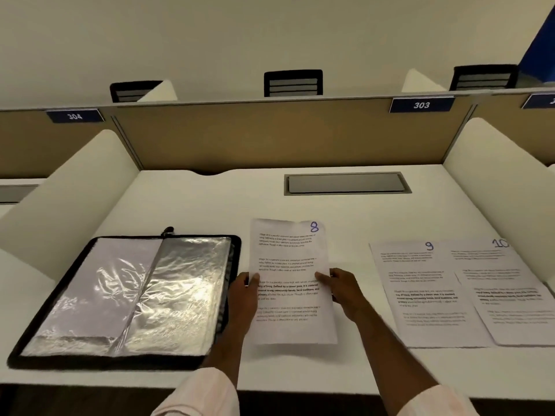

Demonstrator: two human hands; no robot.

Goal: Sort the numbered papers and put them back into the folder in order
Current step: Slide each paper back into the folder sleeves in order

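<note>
The paper marked 8 (289,250) is held above the white desk (210,205), in the middle. My left hand (241,295) pinches its left edge and my right hand (342,288) pinches its right edge, thumbs on the printed face. To the left lies the open black zip folder (129,298) with shiny clear plastic sleeves. On the right lie the paper marked 9 (426,295) and the paper marked 10 (510,292), which overlaps the right side of paper 9.
White side dividers (69,187) stand on both sides of the desk, with a tan back panel (270,136) behind. A grey cable hatch (345,183) is set into the desk at the back. Black chairs show beyond the panel.
</note>
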